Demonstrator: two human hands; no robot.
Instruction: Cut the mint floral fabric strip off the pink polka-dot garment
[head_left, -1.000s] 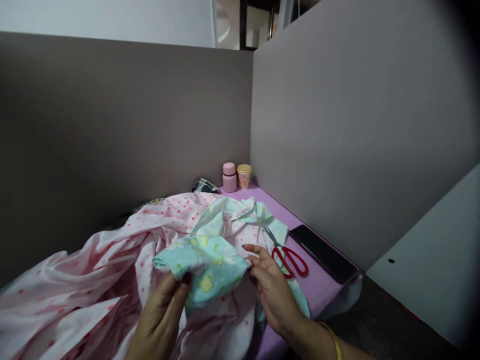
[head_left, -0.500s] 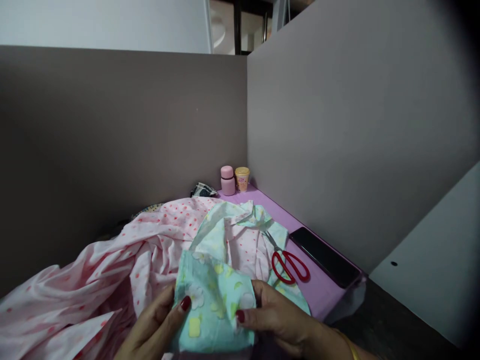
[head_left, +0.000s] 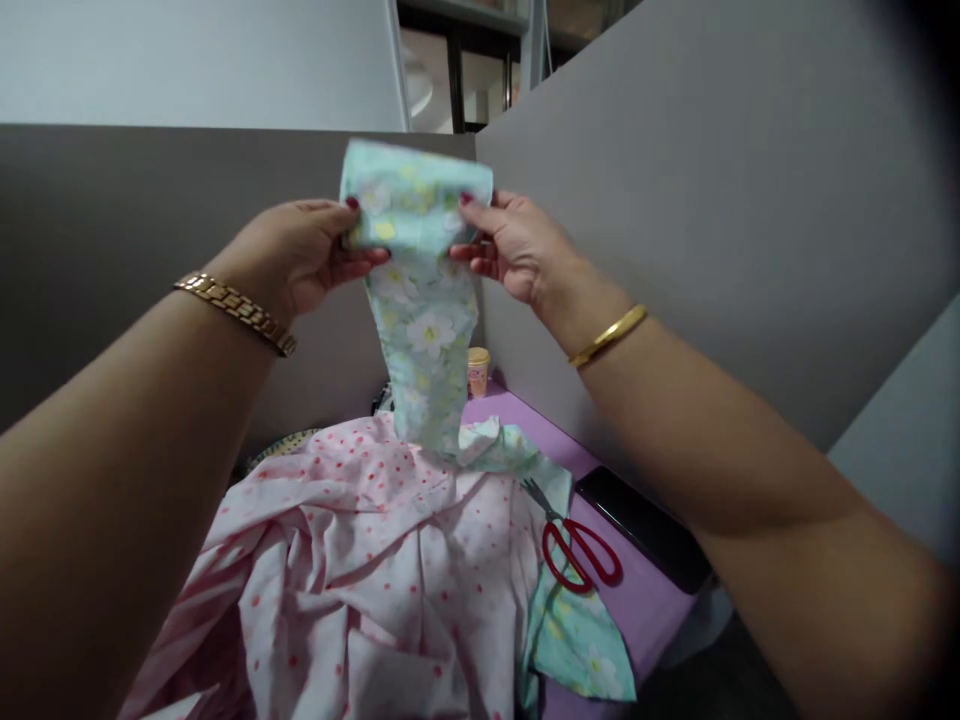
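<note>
A mint-green floral fabric strip (head_left: 430, 332) hangs from my raised hands, its upper edge folded over into a band. My left hand (head_left: 311, 245) pinches the band's left end, thumb in front. At the opposite end my right hand (head_left: 517, 240) grips it the same way. The strip's lower end meets a pink-dotted white cloth (head_left: 360, 560) heaped on the table. Another part of the mint fabric (head_left: 585, 645) lies at the right, under red-handled scissors (head_left: 577, 550), whose blades are slightly apart.
A black phone (head_left: 645, 525) lies along the right edge of the purple tabletop (head_left: 630, 600). A yellow-lidded cup (head_left: 478, 372) stands in the back corner. Grey partitions (head_left: 675, 200) rise behind and to the right. A patterned item (head_left: 281, 447) shows behind the heap at left.
Both hands have lifted the mint fabric from low near the table's front to well above it. The dotted cloth beneath has come into fuller view, and the pink bottle is now hidden.
</note>
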